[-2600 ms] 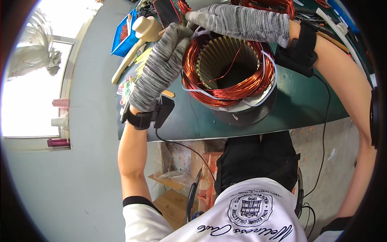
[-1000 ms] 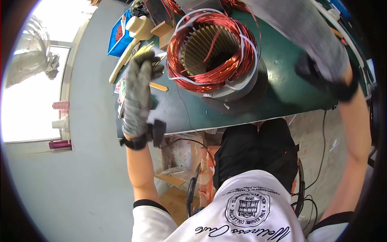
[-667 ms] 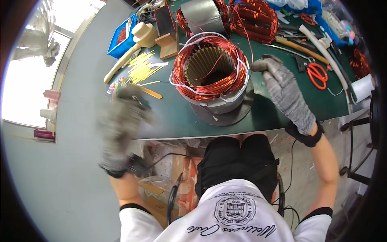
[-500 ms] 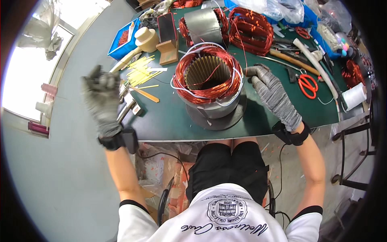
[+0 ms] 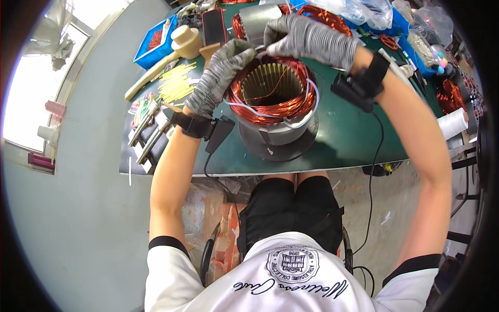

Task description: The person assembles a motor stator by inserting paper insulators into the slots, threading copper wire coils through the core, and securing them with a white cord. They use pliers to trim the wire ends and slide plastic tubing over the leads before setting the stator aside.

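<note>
In the middle of the table, a motor stator (image 5: 280,136) stands upright on a round dark base (image 5: 249,147). A thick ring of red-brown copper winding (image 5: 270,112) crowns it, with a white cord (image 5: 311,96) looped around the winding. Both my hands wear grey knit gloves and meet at the far rim of the winding. My left hand (image 5: 218,78) is closed, pinching the white cord at the rim. Close beside it, my right hand (image 5: 306,41) is closed with curled fingers at the same bit of cord; its fingertips are partly hidden.
Left of the stator lie yellow strips (image 5: 178,83), metal bars (image 5: 148,132) and a pale mallet (image 5: 186,42). A blue bin (image 5: 156,44) and a phone (image 5: 214,27) stand behind. Another stator (image 5: 254,23) and copper coils (image 5: 326,20) sit at the back. A white spool (image 5: 453,124) is at right.
Both hands have come in from either side of the stator to its far rim and closed at the white cord. The left hand moved right, the right hand moved up and left.
</note>
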Demonstrator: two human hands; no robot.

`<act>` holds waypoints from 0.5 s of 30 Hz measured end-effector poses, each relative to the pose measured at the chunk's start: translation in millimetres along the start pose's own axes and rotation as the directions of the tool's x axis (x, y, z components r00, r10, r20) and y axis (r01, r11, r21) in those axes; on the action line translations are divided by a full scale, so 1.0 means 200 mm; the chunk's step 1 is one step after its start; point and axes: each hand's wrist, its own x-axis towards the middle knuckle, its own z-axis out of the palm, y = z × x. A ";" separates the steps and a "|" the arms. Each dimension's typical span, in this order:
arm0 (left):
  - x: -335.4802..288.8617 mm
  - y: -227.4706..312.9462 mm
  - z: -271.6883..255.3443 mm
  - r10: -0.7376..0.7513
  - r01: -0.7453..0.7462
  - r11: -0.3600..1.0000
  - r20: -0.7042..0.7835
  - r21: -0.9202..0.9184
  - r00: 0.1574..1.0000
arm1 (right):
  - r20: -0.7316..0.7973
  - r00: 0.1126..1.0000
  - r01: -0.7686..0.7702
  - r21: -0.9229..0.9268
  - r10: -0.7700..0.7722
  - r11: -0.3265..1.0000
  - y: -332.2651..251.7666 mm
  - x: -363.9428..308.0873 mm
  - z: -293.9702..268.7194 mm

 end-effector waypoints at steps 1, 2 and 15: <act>0.00 -0.02 -0.01 0.002 -0.001 0.999 -0.015 0.053 1.000 | 0.082 0.995 -0.062 0.016 0.060 0.998 -0.01 0.02 -0.03; 0.01 -0.04 -0.02 0.000 0.001 0.999 -0.031 0.036 1.000 | 0.187 0.978 -0.086 -0.038 0.092 0.996 -0.02 0.04 -0.05; -0.13 -0.04 0.02 0.055 -0.075 0.981 -0.120 -0.177 0.991 | -0.251 0.945 -0.131 0.290 0.208 0.948 0.00 -0.38 -0.25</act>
